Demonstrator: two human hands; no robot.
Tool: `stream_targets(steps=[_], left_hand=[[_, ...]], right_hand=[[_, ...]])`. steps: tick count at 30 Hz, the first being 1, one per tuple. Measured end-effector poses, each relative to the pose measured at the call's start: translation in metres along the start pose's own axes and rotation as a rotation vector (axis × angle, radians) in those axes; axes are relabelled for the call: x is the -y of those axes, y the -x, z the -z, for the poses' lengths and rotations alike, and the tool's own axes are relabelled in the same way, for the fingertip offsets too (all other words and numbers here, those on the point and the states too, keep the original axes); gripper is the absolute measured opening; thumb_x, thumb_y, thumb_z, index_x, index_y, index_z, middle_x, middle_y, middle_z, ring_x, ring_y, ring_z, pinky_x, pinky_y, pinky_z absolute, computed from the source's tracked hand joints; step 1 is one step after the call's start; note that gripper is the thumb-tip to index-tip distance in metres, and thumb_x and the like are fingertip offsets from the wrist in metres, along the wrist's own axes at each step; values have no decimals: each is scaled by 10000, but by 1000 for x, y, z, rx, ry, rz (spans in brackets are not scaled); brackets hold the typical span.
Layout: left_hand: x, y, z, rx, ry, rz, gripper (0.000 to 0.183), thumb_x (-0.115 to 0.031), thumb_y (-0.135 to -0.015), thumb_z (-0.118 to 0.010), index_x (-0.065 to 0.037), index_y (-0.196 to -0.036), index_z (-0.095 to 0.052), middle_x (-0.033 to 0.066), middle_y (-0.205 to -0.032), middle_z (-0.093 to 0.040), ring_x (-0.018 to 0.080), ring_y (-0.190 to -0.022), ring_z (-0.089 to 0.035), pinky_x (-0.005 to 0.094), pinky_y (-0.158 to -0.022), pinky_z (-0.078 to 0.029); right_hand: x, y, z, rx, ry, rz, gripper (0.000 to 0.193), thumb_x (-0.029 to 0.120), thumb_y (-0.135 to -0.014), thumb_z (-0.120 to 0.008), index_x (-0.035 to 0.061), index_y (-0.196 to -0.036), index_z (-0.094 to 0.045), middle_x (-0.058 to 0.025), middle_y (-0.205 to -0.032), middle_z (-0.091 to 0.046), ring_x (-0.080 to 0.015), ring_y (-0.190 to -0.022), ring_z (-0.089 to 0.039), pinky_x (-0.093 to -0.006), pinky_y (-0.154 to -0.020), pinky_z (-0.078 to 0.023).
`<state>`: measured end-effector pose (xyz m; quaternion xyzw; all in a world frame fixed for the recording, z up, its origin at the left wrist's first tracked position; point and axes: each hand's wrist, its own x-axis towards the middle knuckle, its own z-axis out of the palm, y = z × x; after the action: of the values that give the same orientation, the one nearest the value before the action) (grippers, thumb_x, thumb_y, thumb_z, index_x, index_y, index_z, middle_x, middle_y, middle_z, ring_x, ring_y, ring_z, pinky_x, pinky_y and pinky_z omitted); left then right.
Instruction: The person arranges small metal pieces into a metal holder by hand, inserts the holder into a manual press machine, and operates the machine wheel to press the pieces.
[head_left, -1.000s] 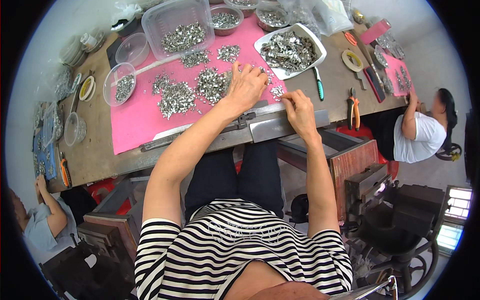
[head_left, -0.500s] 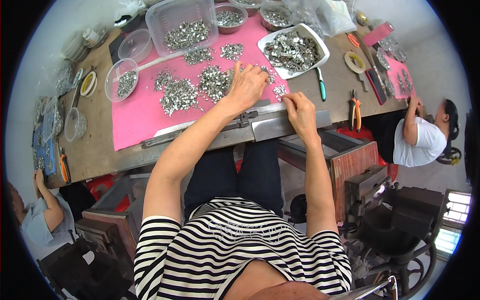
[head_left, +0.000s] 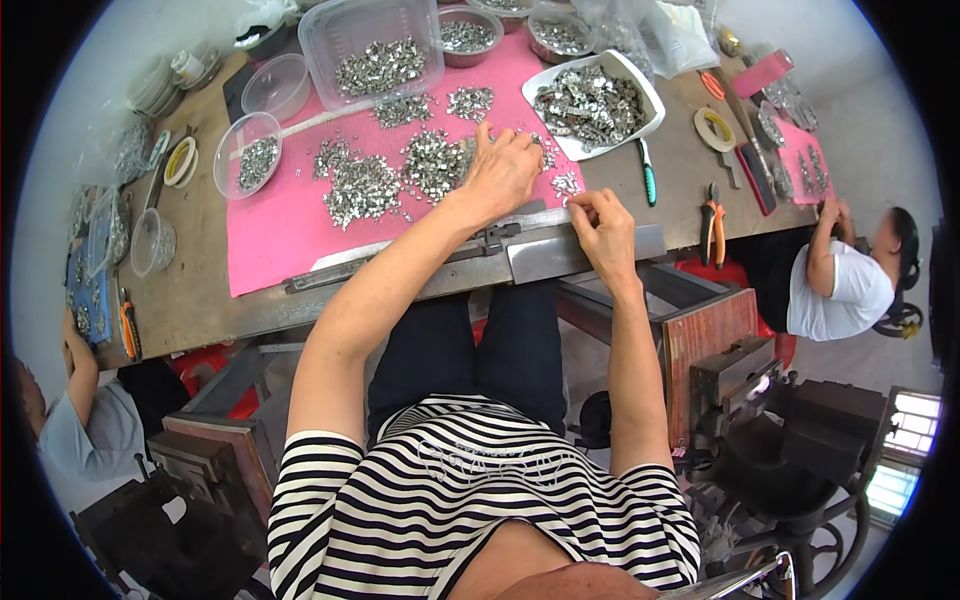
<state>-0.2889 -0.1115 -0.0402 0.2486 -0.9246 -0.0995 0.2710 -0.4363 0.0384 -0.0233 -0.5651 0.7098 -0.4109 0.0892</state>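
My left hand (head_left: 504,172) reaches over the pink mat (head_left: 275,245), fingers bent down beside a pile of small silvery metal pieces (head_left: 435,166); whatever its fingertips hold is hidden. Closed in a pinch, my right hand (head_left: 606,232) is at the metal bar (head_left: 560,252) along the bench's front edge. What lies between that thumb and finger is too small to make out. A small scatter of metal pieces (head_left: 566,184) lies just beyond the right fingertips. Another heap of bright pieces (head_left: 362,192) spreads to the left of my left hand.
A white scoop-shaped tray (head_left: 655,108) full of metal pieces stands beyond my hands, its neighbours a green-handled tool (head_left: 649,182) and orange-handled pliers (head_left: 712,228). Clear plastic tubs (head_left: 318,60) line the back. Tape rolls (head_left: 713,127) lie on the bench. Two people sit at either side.
The whole view has shifted slightly. My two hands keep nearly the same places and poses, with only small finger movement. At the left, the other person's arm has moved a little.
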Motion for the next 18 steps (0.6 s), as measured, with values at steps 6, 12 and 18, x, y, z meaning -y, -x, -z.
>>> stream_targets(steps=[6,12,18], left_hand=[[-2,10,16,-54,64,16,70,-137,-882,-682,-83,-918,-706,82,-920,-663,274,-981,-620,569,-1057,-309],[-1,75,69,-159,233,68,39,-106,-896,-692,-81,-920,-675,64,-826,-645,251,-834,-619,464,-970,-379],[-11,115,82,-115,248,105,82,-77,-856,-717,-48,-901,-654,78,-793,-599,264,-794,-592,398,-866,-430]], right_hand=[[-4,-1,-7,-36,43,73,71,25,-841,-721,17,-905,-693,-106,-823,-619,-264,-730,-638,-382,-681,-511],[-13,1,-8,-21,172,183,87,38,-832,-715,53,-886,-648,-84,-825,-601,-273,-797,-611,-407,-756,-448],[38,3,-22,110,-11,476,133,-4,-822,-699,34,-912,-608,-110,-890,-607,-308,-858,-602,-402,-803,-434]])
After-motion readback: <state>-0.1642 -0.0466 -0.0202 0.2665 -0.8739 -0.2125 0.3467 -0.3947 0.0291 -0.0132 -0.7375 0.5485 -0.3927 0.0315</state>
